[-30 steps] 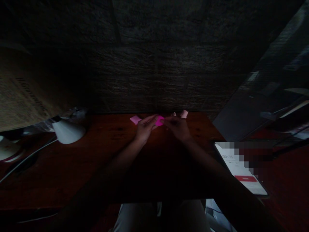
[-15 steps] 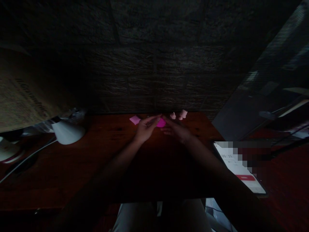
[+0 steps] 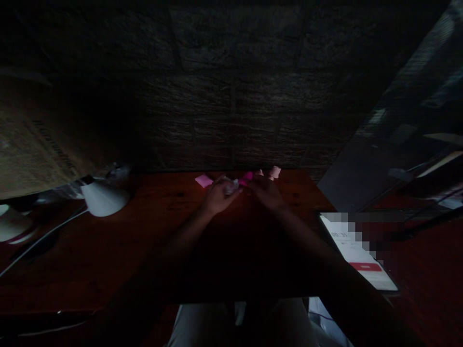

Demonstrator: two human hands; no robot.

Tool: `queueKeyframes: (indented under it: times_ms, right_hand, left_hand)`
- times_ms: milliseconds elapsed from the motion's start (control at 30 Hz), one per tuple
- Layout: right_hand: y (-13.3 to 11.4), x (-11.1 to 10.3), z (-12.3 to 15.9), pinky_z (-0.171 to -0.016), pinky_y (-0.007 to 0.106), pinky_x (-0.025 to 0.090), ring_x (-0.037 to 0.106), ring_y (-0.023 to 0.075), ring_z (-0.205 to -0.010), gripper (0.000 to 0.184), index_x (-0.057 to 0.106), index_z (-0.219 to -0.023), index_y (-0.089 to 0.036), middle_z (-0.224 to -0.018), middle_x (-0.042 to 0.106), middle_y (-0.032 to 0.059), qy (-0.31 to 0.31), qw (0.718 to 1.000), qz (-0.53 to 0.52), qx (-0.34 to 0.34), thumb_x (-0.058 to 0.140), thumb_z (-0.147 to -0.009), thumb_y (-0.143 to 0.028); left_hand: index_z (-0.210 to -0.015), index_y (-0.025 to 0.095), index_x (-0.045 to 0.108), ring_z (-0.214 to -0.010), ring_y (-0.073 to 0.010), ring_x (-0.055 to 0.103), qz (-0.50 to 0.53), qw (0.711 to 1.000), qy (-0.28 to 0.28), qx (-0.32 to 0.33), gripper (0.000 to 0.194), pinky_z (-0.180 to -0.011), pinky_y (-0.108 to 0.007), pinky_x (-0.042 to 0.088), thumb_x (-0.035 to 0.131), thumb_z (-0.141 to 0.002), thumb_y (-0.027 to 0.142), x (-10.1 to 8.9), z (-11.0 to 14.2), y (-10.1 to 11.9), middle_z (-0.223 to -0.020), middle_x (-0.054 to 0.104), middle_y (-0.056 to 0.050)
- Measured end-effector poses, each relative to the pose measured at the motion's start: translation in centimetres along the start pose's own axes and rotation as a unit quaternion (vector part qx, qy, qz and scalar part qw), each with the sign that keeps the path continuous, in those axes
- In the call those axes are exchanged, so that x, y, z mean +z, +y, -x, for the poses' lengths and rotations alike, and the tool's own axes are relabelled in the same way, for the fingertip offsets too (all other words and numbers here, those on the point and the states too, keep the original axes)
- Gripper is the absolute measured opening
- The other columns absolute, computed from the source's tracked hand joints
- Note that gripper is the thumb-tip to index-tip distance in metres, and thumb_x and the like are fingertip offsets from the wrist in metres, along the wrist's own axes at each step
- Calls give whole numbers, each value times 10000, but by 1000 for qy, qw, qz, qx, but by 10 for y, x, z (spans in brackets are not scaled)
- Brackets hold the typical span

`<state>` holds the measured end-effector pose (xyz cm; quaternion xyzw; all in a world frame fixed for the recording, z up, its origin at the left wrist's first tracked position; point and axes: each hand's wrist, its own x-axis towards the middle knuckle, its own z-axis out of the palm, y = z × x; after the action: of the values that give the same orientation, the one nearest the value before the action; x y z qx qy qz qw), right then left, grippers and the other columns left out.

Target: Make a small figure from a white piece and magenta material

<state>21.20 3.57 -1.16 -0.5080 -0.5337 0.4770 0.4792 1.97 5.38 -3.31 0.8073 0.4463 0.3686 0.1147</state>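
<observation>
My left hand (image 3: 218, 196) is closed around a crumpled, clear, shiny piece of plastic (image 3: 231, 187), near the back edge of the wooden table. Across from it, my right hand (image 3: 267, 192) grips a bright magenta lump (image 3: 246, 179), partly covered by the fingers. The lump touches or nearly touches the plastic; dim light hides which. A flat light-pink square piece (image 3: 204, 180) lies just left of my left hand. Behind my right hand sit a pale pink roll-shaped piece (image 3: 275, 172) and a smaller pale pink bit (image 3: 259, 172), partly hidden.
A dark block wall (image 3: 231, 96) rises behind the table (image 3: 159, 241). To the left stand a white cone-shaped object (image 3: 104, 198) with a cable and a brown paper bag (image 3: 36, 140). At the right edge lies a lit phone or tablet (image 3: 361, 255) showing a timer.
Clear plastic now shows in my left hand. The magenta lump has shifted slightly up and right with my right hand, whose fingers have turned inward.
</observation>
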Motion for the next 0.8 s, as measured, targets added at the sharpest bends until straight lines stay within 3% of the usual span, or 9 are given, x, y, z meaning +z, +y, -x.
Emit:
queueKeyframes:
  times_ms: [100, 167, 233, 333, 467, 600, 700, 800]
  right_hand:
    - [10, -2, -3, -687, 294, 560, 727, 204, -834, 259, 714, -981, -211, -954, 777, 63, 26, 988, 118, -96, 759, -855, -432]
    - [14, -2, -3, -728, 324, 568, 738, 236, -885, 232, 714, -990, -223, -986, 778, 75, 54, 971, 194, -126, 773, -845, -394]
    - [16, -2, -3, -745, 343, 565, 747, 259, -898, 224, 714, -1023, -232, -1001, 778, 84, 78, 953, 260, -131, 768, -848, -361]
    - [18, 1, -2, -725, 355, 550, 752, 275, -861, 270, 702, -1115, -226, -1026, 778, 102, 93, 928, 342, -118, 732, -873, -342]
    - [19, 5, -1, -710, 360, 530, 749, 292, -860, 343, 671, -1229, -197, -1073, 774, 132, 85, 900, 411, -118, 685, -901, -300]
    - [9, 6, 4, -755, 374, 536, 743, 300, -910, 300, 697, -1192, -169, -1127, 770, 157, 96, 894, 407, -160, 655, -913, -271]
    - [-3, 6, 10, -838, 395, 550, 735, 297, -986, 270, 729, -1148, -174, -1115, 779, 149, 132, 902, 340, -231, 639, -918, -283]
    - [-10, 5, 12, -857, 391, 560, 731, 269, -966, 248, 755, -1082, -193, -1033, 796, 115, 105, 924, 252, -267, 638, -919, -338]
  left_hand:
    - [-804, 213, 720, -1249, -288, 633, 45, 997, 49, -42, 105, -1088, -454, 500, 745, -859, 299, 4, -1, -5, -1026, 761, -77]
    - [-887, 201, 730, -1201, -297, 658, 86, 989, 75, -92, 135, -1071, -469, 512, 801, -773, 213, 7, -3, -12, -1055, 764, -80]
    - [-1069, 177, 713, -1038, -276, 716, 159, 972, 86, -148, 367, -978, -459, 566, 814, -717, 159, 8, -5, -20, -1060, 766, -86]
    - [-1269, 169, 645, -981, -239, 736, 262, 942, 134, -164, 568, -929, -408, 589, 780, -719, 126, 6, -8, -28, -1076, 770, -88]
    - [-1281, 183, 640, -1000, -240, 742, 336, 904, 202, -170, 577, -924, -402, 593, 808, -729, 215, 0, -13, -27, -1055, 783, -86]
    - [-1065, 186, 701, -1074, -249, 722, 380, 883, 220, -168, 411, -979, -413, 564, 851, -700, 299, -4, -14, -16, -1094, 779, -84]
    - [-1008, 203, 688, -990, -221, 724, 423, 869, 199, -162, 388, -909, -378, 570, 867, -689, 333, -5, -12, -6, -1032, 781, -59]
    - [-980, 206, 675, -895, -195, 713, 458, 862, 158, -150, 417, -810, -324, 564, 890, -657, 357, -4, -11, 3, -976, 775, -39]
